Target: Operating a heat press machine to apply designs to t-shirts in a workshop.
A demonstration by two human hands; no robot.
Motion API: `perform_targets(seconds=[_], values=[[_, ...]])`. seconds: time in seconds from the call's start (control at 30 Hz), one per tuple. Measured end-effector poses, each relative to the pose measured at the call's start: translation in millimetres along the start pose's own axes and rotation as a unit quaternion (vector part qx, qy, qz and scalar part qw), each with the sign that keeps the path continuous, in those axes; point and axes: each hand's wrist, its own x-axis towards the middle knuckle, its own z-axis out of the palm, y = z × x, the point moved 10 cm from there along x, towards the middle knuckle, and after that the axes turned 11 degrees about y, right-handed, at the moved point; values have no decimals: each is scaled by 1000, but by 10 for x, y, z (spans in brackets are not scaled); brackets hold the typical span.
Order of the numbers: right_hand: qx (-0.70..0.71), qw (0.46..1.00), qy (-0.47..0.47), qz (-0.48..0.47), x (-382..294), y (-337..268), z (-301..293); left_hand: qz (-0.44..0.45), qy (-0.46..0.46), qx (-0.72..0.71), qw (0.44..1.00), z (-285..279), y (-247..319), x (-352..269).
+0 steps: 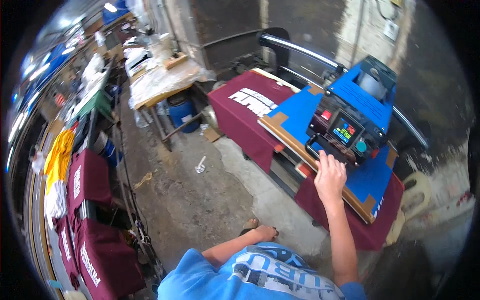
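Note:
My right hand [330,176] grips the black handle [313,144] on the front of a heat press [348,123]. The press has a blue upper platen [296,116] with brown tape at its corners, and a lit control display [344,129]. Maroon shirts lie on its two lower beds: one shirt [243,97] with white print is exposed at the left, while another [352,228] is mostly covered by the platen at the right. In front of my belly is my left hand [265,233], fingers curled; whether it holds anything is unclear.
On the left, maroon shirts [105,258] with white print and a yellow cloth [60,153] hang over a long rack. Farther off stands a plastic-covered table [168,80] with a blue drum [183,114] beneath. A cream plastic chair [416,195] is beside the press. Litter [200,165] lies on the concrete floor.

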Motion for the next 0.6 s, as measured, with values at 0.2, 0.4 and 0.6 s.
perform_targets(seconds=[0.2, 0.4, 0.6], values=[[-20, 1000, -11, 12, -360, 417, -437, -12, -49, 39, 998, 199, 214, 85], [-41, 999, -16, 19, -608, 688, -768, -26, -38, 52, 998, 230, 403, -36], [-9, 996, 34, 81, -763, 932, -1075, -44, -38, 21, 998, 468, 352, -260]])
